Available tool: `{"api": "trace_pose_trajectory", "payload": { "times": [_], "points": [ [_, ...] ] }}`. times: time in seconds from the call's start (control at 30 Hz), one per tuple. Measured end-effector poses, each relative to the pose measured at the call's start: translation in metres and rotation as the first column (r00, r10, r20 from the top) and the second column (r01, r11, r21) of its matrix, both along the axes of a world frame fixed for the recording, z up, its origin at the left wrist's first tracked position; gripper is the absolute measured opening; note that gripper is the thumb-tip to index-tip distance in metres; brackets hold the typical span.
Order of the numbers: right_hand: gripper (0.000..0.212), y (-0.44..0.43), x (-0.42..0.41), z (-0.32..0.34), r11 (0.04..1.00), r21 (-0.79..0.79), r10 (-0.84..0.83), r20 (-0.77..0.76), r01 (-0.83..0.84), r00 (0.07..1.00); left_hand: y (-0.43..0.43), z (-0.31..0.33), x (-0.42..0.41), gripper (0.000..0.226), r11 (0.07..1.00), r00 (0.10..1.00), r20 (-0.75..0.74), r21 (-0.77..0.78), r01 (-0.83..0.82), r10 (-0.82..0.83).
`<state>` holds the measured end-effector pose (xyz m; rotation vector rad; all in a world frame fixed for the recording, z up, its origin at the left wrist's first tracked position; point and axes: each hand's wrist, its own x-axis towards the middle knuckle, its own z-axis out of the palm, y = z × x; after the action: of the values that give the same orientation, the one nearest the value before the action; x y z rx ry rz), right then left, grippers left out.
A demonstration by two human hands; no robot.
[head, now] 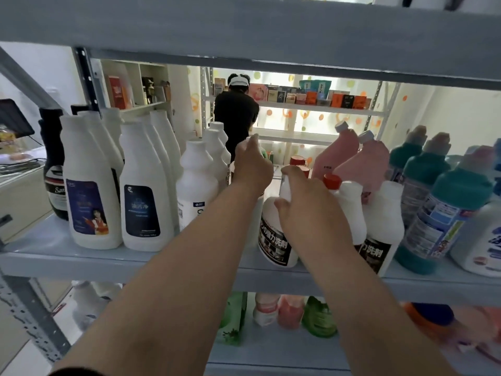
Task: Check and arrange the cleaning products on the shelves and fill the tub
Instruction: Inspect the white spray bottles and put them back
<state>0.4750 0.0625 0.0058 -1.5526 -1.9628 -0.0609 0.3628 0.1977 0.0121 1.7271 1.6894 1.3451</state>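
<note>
Grip of the right hand (306,204) is curled round the neck of the black-labelled white bottle (273,242) at the shelf (54,256) front; left hand (252,166) clasps a rear bottle (262,153) by its top. Plastic likely stiff, smooth, heavy if full: hold the neck.

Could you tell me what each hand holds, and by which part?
The right hand grips the black-labelled white bottle by its neck; the left hand grips the top of a mostly hidden bottle.
</note>
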Motion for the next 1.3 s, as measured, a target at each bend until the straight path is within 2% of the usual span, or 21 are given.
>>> {"api": "trace_pose_trajectory", "payload": {
  "times": [0.1,0.17,0.3,0.47,0.6,0.73,0.83,1.07,1.17,1.3],
  "points": [
    [0.06,0.001,0.001,-0.001,1.0,-0.004,0.003,0.062,-0.003,0.998,0.028,-0.004,0.0,0.079,0.995,0.98,-0.197,-0.088,-0.051,0.033],
    [0.065,0.001,0.003,-0.001,1.0,-0.026,0.014,0.086,-0.012,0.996,0.038,-0.003,0.002,0.084,0.983,0.967,-0.248,-0.152,-0.098,0.058],
    [0.068,0.003,0.006,0.0,1.0,-0.028,0.01,0.118,-0.007,0.993,0.05,-0.005,0.004,0.089,0.969,0.941,-0.324,-0.182,-0.169,0.103],
    [0.073,0.002,0.006,-0.001,0.999,-0.035,0.006,0.133,-0.001,0.991,0.053,-0.009,0.009,0.065,0.969,0.951,-0.242,-0.107,-0.224,0.194],
    [0.078,0.003,0.005,-0.001,0.999,-0.045,0.005,0.112,0.0,0.994,0.046,-0.009,0.003,0.055,0.976,0.936,-0.292,-0.041,-0.216,0.195],
    [0.074,0.004,0.002,-0.004,1.0,-0.011,-0.019,0.102,0.02,0.995,0.031,-0.01,0.006,0.05,0.987,0.966,-0.203,0.028,-0.159,0.161],
    [0.073,0.005,0.001,-0.008,1.0,0.017,-0.019,0.074,0.018,0.997,0.014,-0.006,0.012,0.055,0.994,0.984,-0.141,0.027,-0.105,0.108],
    [0.069,0.003,0.0,-0.011,0.999,0.035,-0.021,0.045,0.019,0.999,-0.023,-0.01,0.005,0.036,0.991,0.967,-0.218,0.057,-0.12,0.13],
    [0.068,0.002,-0.001,-0.012,0.999,0.031,-0.041,0.056,0.04,0.998,-0.038,-0.013,0.002,0.038,0.988,0.948,-0.281,0.062,-0.139,0.151],
    [0.066,0.001,-0.003,-0.012,0.997,0.05,-0.058,0.056,0.055,0.997,-0.057,-0.013,0.001,0.039,0.99,0.957,-0.256,0.047,-0.13,0.138]
  ]
}}
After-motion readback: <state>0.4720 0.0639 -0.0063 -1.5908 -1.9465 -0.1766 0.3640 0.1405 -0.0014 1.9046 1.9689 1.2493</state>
